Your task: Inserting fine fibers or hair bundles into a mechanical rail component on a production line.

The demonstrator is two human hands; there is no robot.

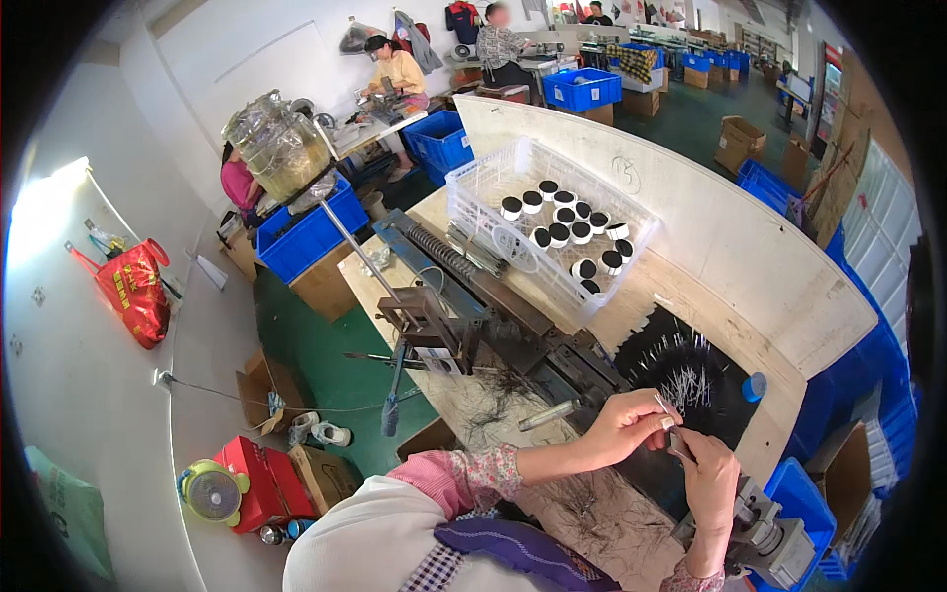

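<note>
Close together above the machine bench are both my hands. My left hand (623, 430) is closed in a pinch around a thin silver strip (663, 403), its thumb and fingertips pressed together. Just right of it, my right hand (710, 476) grips a small flat metal piece (681, 446), whose exact kind I cannot make out. The two sets of fingertips nearly meet. Beyond them, many thin silver sticks (688, 385) lie heaped on a black mat (725, 409). A small blue round object (755, 386) sits at the mat's right edge.
A clear plastic crate (631, 259) holds several white cylinders with black tops. Left of it runs a long metal machine (493, 296) with a spring. Dark bristle-like scraps (498, 403) litter the wooden tabletop. A blue bin (804, 508) stands right. Other people work at the back.
</note>
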